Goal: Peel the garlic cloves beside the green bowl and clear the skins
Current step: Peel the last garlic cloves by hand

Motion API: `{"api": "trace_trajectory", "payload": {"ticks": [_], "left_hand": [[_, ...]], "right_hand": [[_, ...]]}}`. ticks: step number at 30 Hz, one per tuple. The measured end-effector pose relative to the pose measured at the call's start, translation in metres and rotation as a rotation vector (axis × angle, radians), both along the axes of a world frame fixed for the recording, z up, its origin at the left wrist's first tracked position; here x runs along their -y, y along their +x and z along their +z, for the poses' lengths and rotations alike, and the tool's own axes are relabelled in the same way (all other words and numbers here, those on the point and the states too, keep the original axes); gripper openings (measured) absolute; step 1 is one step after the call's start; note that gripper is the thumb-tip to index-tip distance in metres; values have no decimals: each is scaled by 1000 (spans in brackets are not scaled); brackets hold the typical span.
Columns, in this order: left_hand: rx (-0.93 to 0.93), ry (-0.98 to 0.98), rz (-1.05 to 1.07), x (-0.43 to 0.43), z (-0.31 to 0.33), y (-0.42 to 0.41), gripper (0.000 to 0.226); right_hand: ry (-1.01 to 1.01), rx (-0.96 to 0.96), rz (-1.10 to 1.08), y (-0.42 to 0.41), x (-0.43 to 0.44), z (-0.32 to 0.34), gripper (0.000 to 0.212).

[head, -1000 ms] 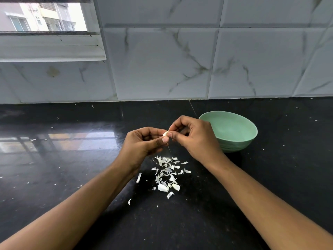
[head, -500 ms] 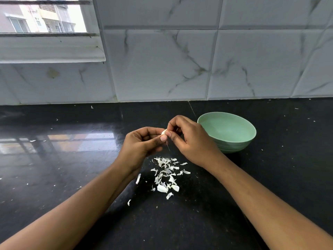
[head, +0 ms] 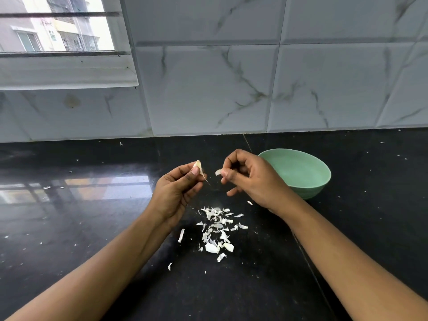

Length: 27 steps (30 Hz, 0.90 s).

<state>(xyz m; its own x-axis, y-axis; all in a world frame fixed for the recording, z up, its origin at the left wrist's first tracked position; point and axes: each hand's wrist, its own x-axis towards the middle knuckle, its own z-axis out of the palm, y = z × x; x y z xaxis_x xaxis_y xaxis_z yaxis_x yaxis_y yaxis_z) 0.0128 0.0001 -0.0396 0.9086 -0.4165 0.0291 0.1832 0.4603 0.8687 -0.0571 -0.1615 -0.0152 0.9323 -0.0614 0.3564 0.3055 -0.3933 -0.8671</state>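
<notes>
Apart now: left hand (head: 176,191) pinching clove (head: 198,166), right hand (head: 252,181) pinching skin (head: 217,172), beside green bowl (head: 301,172)

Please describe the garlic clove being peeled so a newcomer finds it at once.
Find the green bowl on the black counter; left of it, the left hand pinches the garlic clove. Unlike the flat skins below and the scrap in the right hand, it is pointed and trails a thin strand.

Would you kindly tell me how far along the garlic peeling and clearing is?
Done: a pile of peeled skins lies on the black counter. In hand: the left hand holds a garlic clove, the right hand pinches a scrap of skin apart from it. Left: the skins are not cleared; the green bowl looks empty.
</notes>
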Motion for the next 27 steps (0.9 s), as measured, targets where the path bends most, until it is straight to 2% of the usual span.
{"api": "trace_trajectory", "payload": {"ticks": [5,7,11,15,18,22,27], "left_hand": [[52,176,-64,0,-6,-1,15],[78,248,-84,1,-8,-3,16],[154,352,-83,1,-10,-4,15],[240,419,-80,2,-10,-6,17],[297,457,-68,3,-11,-7,18],[341,473,-52,3,-11,-8,17],[398,491,-14,4,-11,-9,15]], "right_hand": [[-131,-177,-29,-1,5,0,14],[-246,-178,-81,-1,5,-3,17],[-314,-198,-79,0,5,-3,14],[-421,-267,-48,-2,4,0,24],[-397,-291,-42,-2,3,-1,19],[-301,-212,-122,-2,4,0,8],[-177,-177,-171,3,0,-7,6]]}}
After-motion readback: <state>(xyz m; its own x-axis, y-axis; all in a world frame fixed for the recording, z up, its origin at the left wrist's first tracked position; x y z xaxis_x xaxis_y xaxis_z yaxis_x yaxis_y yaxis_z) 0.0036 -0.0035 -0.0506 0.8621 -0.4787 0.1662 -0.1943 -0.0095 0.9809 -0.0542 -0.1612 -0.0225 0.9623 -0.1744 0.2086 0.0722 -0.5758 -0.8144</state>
